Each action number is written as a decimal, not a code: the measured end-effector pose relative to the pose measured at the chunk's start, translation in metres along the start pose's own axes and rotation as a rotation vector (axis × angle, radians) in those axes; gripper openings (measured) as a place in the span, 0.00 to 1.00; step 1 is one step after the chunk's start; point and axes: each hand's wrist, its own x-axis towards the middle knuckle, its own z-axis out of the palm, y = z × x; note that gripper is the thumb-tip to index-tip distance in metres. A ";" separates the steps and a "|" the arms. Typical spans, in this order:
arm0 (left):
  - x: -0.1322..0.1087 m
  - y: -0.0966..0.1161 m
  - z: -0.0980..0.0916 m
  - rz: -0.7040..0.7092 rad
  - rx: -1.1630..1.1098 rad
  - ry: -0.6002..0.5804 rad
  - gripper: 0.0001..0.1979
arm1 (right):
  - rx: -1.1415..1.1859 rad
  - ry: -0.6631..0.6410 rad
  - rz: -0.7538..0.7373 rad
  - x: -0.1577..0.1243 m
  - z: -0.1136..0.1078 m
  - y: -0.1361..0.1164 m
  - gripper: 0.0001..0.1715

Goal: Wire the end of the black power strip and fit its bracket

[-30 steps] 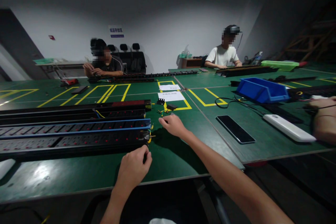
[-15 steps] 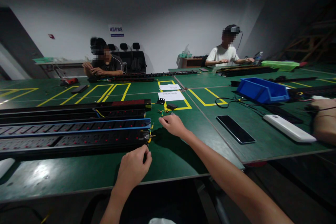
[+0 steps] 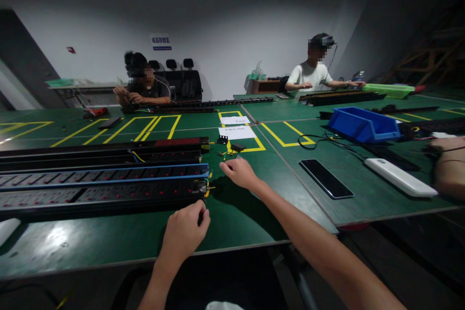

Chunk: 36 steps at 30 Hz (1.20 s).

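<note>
My left hand [image 3: 186, 228] rests near the table's front edge with its fingers curled in. A dark gap shows between thumb and forefinger, with no object visible there. Just beyond it is the end of a black power strip [image 3: 145, 193] with red-marked sockets, yellow wires poking from that end. My right hand [image 3: 240, 173] lies farther forward on the green table, closed, its fingertips pointing left and nothing seen in them. Close beyond its knuckles are a short yellow-green wire [image 3: 225, 156] and a small dark block [image 3: 238, 147]. Blue edging runs along another strip [image 3: 119, 174].
A phone [image 3: 326, 179], a white power bank [image 3: 399, 177] with a black cable and a blue bin [image 3: 363, 125] are to the right. Paper labels [image 3: 237, 132] lie ahead. Another person's arm [image 3: 450, 164] is at the right edge; two co-workers sit across the table.
My hands have stayed in place. Across the table, the co-worker at right has stretched an arm farther right to the light green tray.
</note>
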 end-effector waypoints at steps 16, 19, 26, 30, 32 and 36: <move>-0.001 0.002 -0.003 0.000 0.010 -0.015 0.10 | 0.033 0.009 -0.001 -0.001 -0.002 -0.001 0.30; -0.001 0.002 -0.004 0.002 0.010 -0.015 0.11 | 0.027 0.002 0.004 -0.001 -0.002 -0.002 0.30; 0.000 0.002 -0.004 0.003 0.001 -0.017 0.10 | 0.015 -0.014 0.019 -0.001 -0.002 -0.002 0.30; 0.000 0.001 -0.003 0.000 0.007 -0.013 0.10 | 0.021 -0.009 0.019 -0.001 -0.002 -0.002 0.30; 0.000 0.001 -0.003 0.004 0.006 -0.007 0.10 | 0.027 -0.005 0.014 -0.001 -0.002 -0.002 0.30; 0.000 0.002 -0.003 0.002 0.005 -0.010 0.10 | 0.027 -0.012 0.014 -0.001 -0.003 -0.002 0.30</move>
